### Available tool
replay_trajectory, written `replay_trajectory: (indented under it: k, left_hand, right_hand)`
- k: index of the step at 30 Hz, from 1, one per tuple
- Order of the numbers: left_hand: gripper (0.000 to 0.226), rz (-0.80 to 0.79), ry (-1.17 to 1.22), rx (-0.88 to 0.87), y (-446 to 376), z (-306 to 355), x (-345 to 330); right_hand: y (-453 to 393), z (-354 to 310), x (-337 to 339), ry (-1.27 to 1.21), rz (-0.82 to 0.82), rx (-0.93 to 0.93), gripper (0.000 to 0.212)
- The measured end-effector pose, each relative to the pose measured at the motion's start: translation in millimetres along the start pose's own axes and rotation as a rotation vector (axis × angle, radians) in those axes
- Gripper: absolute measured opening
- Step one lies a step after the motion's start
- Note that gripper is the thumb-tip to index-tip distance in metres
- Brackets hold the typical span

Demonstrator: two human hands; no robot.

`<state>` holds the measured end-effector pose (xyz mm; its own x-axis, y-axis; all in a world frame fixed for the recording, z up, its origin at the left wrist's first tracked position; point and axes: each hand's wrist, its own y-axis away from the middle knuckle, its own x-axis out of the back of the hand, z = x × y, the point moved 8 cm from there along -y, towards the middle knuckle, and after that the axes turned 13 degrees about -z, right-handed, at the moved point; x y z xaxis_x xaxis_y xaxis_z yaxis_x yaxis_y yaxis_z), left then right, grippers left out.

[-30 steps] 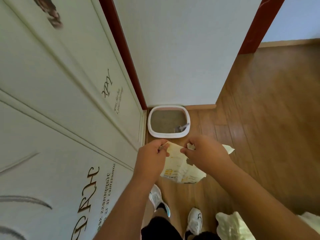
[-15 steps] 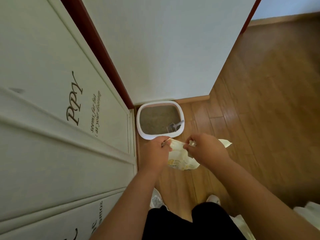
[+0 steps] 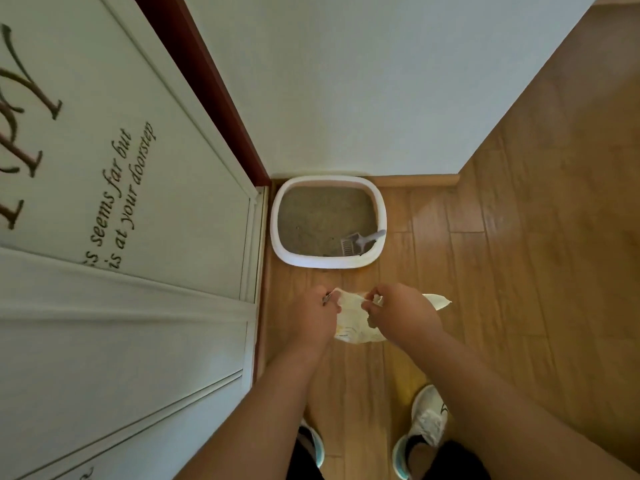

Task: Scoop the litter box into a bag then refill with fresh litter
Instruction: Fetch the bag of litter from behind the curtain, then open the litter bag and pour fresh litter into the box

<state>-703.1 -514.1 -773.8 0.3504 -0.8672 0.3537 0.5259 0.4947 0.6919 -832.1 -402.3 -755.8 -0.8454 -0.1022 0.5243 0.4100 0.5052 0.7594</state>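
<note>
A white litter box (image 3: 380, 216) sits on the wood floor in the corner against the wall, filled with tan litter. A grey slotted scoop (image 3: 360, 243) lies in its near right corner, handle resting on the rim. In front of the box I hold a pale yellow-white bag (image 3: 353, 320) above the floor. My left hand (image 3: 317, 315) pinches its left top edge, together with a small dark object I cannot identify. My right hand (image 3: 401, 311) pinches the right top edge, and a corner of the bag sticks out to the right.
A white door (image 3: 121, 237) with decorative lettering stands close on the left, with a dark red frame (image 3: 204, 84) beside it. A white wall (image 3: 363, 81) rises behind the box. My shoes (image 3: 427, 420) stand on the wood floor (image 3: 519, 271).
The view has tilted down and closed in on the litter box. Both hands keep their pinch on the bag's top edge, holding it lower in front of the box.
</note>
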Motion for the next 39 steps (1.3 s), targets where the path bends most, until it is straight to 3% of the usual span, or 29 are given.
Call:
replay_trajectory:
  k: [17,22,27,35,39]
  left_hand:
    - [0.024,-0.060,-0.044,-0.023,-217,-102,-64]
    - [0.026,0.096,-0.105,-0.198,-264,-81,-43]
    - [0.021,0.056,-0.296,-0.291,-296,-60,-38]
    - [0.028,0.163,-0.449,-0.428,-322,-61,-37]
    - [0.034,0.195,-0.472,-0.412,-328,-60,-29]
  right_hand:
    - [-209,71,-53,0.048,0.024,0.047,0.014]
    - [-265,54,-27,0.082,0.195,0.158,0.013]
    - [-294,48,-22,0.202,0.340,0.246,0.016]
    - [-335,37,-15,0.241,0.366,0.291,0.010]
    - [-330,22,-14,0.296,0.394,0.297,0.008]
